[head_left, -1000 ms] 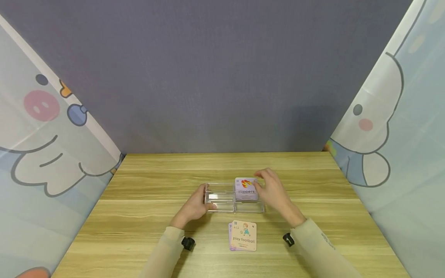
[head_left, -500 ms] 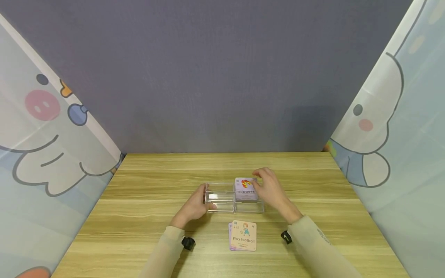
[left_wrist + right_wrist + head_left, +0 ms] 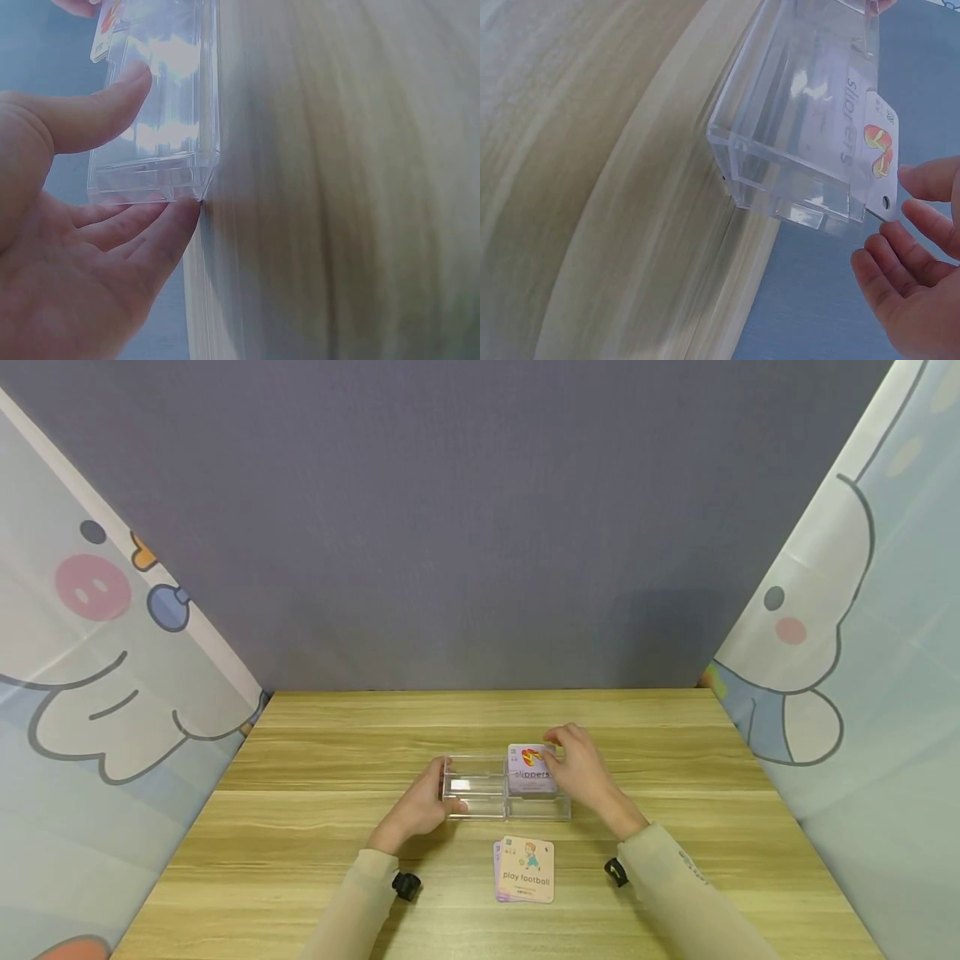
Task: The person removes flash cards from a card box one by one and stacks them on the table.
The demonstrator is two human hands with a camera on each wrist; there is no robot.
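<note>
A clear plastic organizer box (image 3: pixel 474 777) with divided compartments stands on the wooden table. My left hand (image 3: pixel 422 800) grips its left end, thumb over the front and fingers behind, as the left wrist view shows. A purple "slippers" card (image 3: pixel 532 772) leans in the back right compartment, its top above the rim. Beside that card is my right hand (image 3: pixel 583 768), thumb at its right edge and the other fingers spread apart. The right wrist view shows fingertips (image 3: pixel 919 180) close to the card's upper corner, near its small hole.
In front of the box lies a yellow "play football" card (image 3: pixel 526 870), with a purple card (image 3: pixel 497 868) showing from under it. A grey panel (image 3: pixel 480 527) rises behind the table, and cartoon-print curtains (image 3: pixel 97 693) hang at both sides.
My right hand and forearm have shifted slightly left, and the thumb overlaps the slippers card a little more. The box, the left hand and the cards stay in place.
</note>
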